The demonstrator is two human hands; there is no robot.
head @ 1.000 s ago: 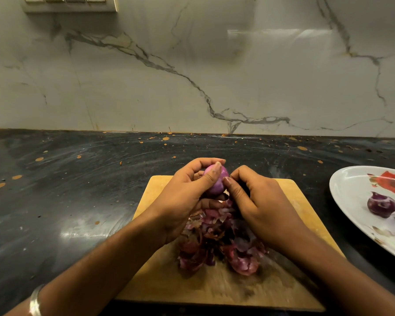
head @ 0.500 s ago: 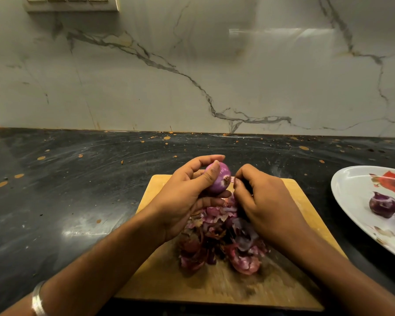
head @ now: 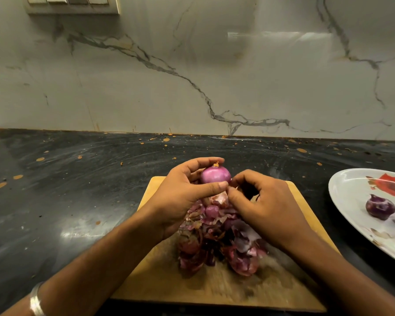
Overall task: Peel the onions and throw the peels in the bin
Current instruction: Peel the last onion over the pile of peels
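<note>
The plate (head: 347, 190) at the bench's right edge is cut off, with one onion on it (head: 380, 206) whole in view. Above the cutting board's (head: 214, 290) far edge, the left hand (head: 183, 197) curls thumb and fingers around a peeled onion (head: 215, 175). The right hand (head: 267, 206) pinches a peel (head: 220, 198) beneath it, over the peel pile (head: 217, 242).

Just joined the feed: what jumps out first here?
A pink onion gripped in the left hand above the wooden cutting board, right hand pinching a peel at its base. Below, a heap of purple peels covers the board. A white plate with peeled onions sits far right.
</note>
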